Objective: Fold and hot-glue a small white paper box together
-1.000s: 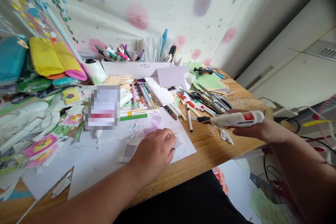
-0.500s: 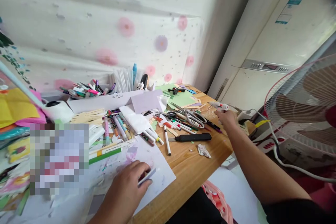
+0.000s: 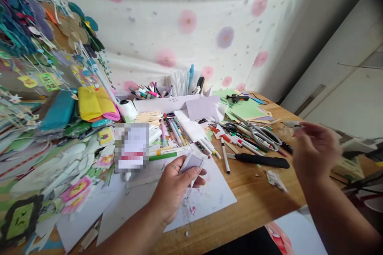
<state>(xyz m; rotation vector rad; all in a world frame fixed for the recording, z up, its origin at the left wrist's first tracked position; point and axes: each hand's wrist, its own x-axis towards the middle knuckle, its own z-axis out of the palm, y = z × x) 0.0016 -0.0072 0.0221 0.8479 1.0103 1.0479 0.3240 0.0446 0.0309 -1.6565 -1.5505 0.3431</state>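
Observation:
My left hand (image 3: 176, 185) is closed on a small lavender paper piece (image 3: 193, 163) with pale edges, pinched under the thumb. It is held over a paint-stained white sheet (image 3: 214, 191). At the table's right side my right hand (image 3: 317, 149) is smeared by motion, its fingers curled round a small white glue gun (image 3: 295, 124). Only the pale front end of the gun shows; the hand hides the rest. Left of this hand lie a black-handled knife (image 3: 261, 160), grey-handled scissors (image 3: 263, 135) and a crumpled scrap (image 3: 275, 180).
Several markers (image 3: 226, 155) lie across the table's middle. A white box (image 3: 161, 105) of pens stands at the back, beside a folded lavender card (image 3: 203, 107). Green paper sheets (image 3: 247, 107) lie back right. Paper crafts (image 3: 76, 191) crowd the left, under hanging ornaments (image 3: 50, 28).
The view has swung left. My left hand has lifted and turned the lavender piece so its face shows. My right hand, at the glue gun before, is moving and blurred.

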